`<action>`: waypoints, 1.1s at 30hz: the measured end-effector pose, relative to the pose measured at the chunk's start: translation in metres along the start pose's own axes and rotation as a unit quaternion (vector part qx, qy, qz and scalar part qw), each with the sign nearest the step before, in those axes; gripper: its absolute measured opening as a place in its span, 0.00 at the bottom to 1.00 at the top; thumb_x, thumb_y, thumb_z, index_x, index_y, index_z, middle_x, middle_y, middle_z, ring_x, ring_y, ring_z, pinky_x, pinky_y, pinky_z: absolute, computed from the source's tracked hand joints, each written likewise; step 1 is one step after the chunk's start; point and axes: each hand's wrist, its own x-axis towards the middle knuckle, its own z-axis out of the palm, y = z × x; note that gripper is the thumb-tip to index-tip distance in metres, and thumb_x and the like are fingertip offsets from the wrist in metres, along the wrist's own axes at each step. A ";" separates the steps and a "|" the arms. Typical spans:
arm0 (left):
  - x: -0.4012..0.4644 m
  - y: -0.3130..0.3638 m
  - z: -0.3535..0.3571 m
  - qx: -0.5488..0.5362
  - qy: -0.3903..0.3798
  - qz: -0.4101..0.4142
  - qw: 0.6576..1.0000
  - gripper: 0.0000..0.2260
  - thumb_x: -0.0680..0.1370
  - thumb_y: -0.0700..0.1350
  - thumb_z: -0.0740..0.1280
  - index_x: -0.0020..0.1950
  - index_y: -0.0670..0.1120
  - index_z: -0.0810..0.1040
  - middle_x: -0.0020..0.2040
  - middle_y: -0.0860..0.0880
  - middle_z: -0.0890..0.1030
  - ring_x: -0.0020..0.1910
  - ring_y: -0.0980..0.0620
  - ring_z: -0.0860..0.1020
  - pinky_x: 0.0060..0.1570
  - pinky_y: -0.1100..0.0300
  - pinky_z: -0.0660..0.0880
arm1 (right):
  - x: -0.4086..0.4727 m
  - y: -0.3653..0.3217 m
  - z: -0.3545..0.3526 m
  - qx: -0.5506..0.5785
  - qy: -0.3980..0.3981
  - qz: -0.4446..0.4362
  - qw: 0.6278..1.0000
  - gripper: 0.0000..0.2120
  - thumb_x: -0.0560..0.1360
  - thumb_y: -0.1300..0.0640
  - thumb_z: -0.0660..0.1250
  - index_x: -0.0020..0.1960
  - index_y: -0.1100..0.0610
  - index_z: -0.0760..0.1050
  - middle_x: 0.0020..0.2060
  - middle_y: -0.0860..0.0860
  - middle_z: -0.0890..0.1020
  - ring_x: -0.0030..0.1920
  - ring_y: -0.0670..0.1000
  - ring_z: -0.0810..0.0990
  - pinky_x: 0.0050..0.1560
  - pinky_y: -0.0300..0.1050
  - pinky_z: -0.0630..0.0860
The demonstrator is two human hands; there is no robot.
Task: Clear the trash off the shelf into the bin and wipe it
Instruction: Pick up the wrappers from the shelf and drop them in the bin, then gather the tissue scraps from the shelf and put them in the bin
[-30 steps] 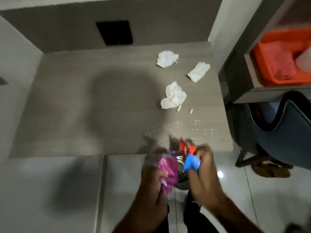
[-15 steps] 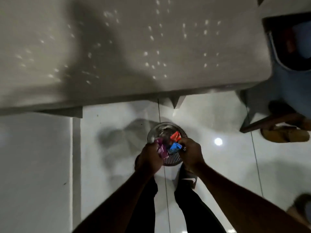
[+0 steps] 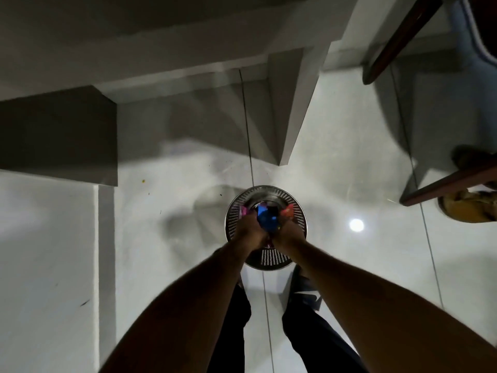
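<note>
A round perforated metal bin (image 3: 297, 211) stands on the white floor just ahead of my feet. Both hands are side by side over its opening. My left hand (image 3: 248, 232) is closed around a pink wrapper (image 3: 244, 211) that pokes out past the fingers. My right hand (image 3: 289, 234) grips a blue wrapper (image 3: 265, 219) and an orange-red wrapper (image 3: 287, 210). The wrappers hang inside the bin's rim. The shelf top is out of view; only its underside (image 3: 161, 36) shows above.
A dark wooden chair leg (image 3: 400, 41) and a crossbar (image 3: 451, 184) stand at the right, with a brown sandal (image 3: 468, 208) beside them. A grey support block (image 3: 290, 103) under the shelf rises behind the bin. My legs and a shoe (image 3: 306, 289) are below.
The view has tipped down from the shelf top to the floor. Both hands have gone lower with the wrappers, from the shelf's edge to inside the bin's mouth.
</note>
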 end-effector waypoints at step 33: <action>-0.229 0.270 -0.500 0.460 0.163 0.357 0.797 0.29 0.77 0.42 0.65 0.78 0.43 0.61 0.77 0.38 0.61 0.66 0.36 0.72 0.64 0.47 0.74 | -0.264 -0.436 -0.391 -0.166 0.299 -0.297 0.891 0.16 0.78 0.57 0.64 0.66 0.55 0.74 0.70 0.63 0.67 0.67 0.62 0.71 0.66 0.51 0.71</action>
